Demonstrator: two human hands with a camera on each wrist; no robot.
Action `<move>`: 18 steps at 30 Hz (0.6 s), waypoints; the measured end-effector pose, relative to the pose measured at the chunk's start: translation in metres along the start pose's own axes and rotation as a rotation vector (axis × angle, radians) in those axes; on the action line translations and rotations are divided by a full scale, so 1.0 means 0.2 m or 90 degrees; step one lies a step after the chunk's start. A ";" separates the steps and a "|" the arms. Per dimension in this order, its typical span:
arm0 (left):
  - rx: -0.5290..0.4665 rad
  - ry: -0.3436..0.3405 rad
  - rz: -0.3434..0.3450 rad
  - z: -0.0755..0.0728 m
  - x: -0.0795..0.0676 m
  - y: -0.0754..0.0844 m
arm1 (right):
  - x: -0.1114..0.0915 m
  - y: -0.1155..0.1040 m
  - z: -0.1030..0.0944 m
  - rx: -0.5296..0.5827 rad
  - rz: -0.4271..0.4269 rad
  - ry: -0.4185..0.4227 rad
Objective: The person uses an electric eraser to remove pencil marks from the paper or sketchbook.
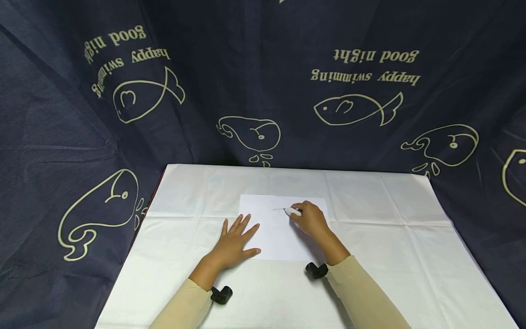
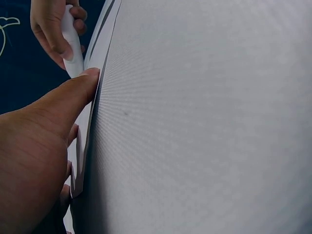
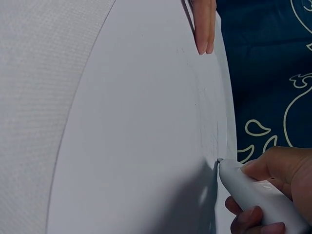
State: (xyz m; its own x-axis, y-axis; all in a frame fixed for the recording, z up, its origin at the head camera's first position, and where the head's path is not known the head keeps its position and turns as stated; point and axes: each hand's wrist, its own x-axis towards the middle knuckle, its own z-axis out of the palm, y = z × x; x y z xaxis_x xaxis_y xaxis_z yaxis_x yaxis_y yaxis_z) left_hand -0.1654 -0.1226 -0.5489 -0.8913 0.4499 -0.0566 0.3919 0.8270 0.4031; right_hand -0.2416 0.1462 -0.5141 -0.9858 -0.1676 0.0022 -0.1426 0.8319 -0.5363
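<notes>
A white sheet of paper [image 1: 279,242] lies on the white-covered table, with faint thin lines [image 1: 278,209] near its far side. My left hand [image 1: 232,244] rests with fingers spread over the sheet's left edge, the thumb near its lower left corner. In my right hand [image 1: 311,219] I grip a thick white pen-shaped tool [image 3: 258,190], its small dark tip right at the lines on the paper. The right wrist view shows a small printed mark on its body; its exact kind I cannot tell.
A white cloth [image 1: 370,274] with fold creases covers the table. Behind the table and at its sides hangs a dark blue curtain [image 1: 296,146] printed with fish, whales and lettering. Each wrist carries a small black camera, the left one [image 1: 222,295] and the right one [image 1: 316,270].
</notes>
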 end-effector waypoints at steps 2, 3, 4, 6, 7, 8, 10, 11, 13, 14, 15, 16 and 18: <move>-0.001 0.001 0.000 0.00 0.00 0.00 | 0.00 0.00 0.00 -0.004 0.000 0.003; 0.000 0.001 0.000 0.00 0.00 0.00 | 0.00 0.00 0.00 -0.005 0.002 0.006; 0.001 0.001 0.000 0.00 0.00 0.00 | 0.00 0.00 0.00 -0.004 0.004 0.008; 0.001 0.002 0.001 0.00 0.00 0.00 | 0.00 0.00 0.00 -0.002 0.007 0.009; 0.002 0.002 0.000 0.00 0.00 0.00 | 0.00 0.00 0.00 0.000 0.007 0.006; 0.002 0.002 0.001 0.00 0.00 0.00 | 0.00 0.00 0.00 0.002 0.006 0.004; 0.002 0.001 0.000 0.00 0.00 0.00 | 0.00 0.00 0.00 0.004 0.003 -0.003; 0.002 0.001 0.000 0.00 0.00 0.00 | 0.00 0.00 0.00 0.004 0.002 -0.003; 0.002 -0.001 -0.001 0.00 0.00 0.00 | 0.00 0.00 0.00 0.003 0.004 0.000; 0.002 -0.001 -0.001 0.00 0.00 0.00 | 0.00 0.00 0.00 0.003 0.006 0.004; 0.001 -0.001 -0.001 0.00 0.00 0.00 | 0.00 0.00 0.00 0.002 0.009 0.008; 0.001 -0.001 0.000 0.00 0.00 0.00 | 0.00 0.00 0.00 0.003 0.012 0.010; -0.001 0.001 0.000 0.00 0.00 0.00 | 0.00 0.00 0.00 0.004 0.011 0.011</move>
State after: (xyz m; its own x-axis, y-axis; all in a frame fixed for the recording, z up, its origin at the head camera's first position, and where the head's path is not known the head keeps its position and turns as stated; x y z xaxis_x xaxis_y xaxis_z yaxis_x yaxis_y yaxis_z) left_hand -0.1651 -0.1228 -0.5486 -0.8912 0.4503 -0.0555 0.3923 0.8263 0.4041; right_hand -0.2413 0.1464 -0.5137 -0.9896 -0.1436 0.0073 -0.1245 0.8309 -0.5423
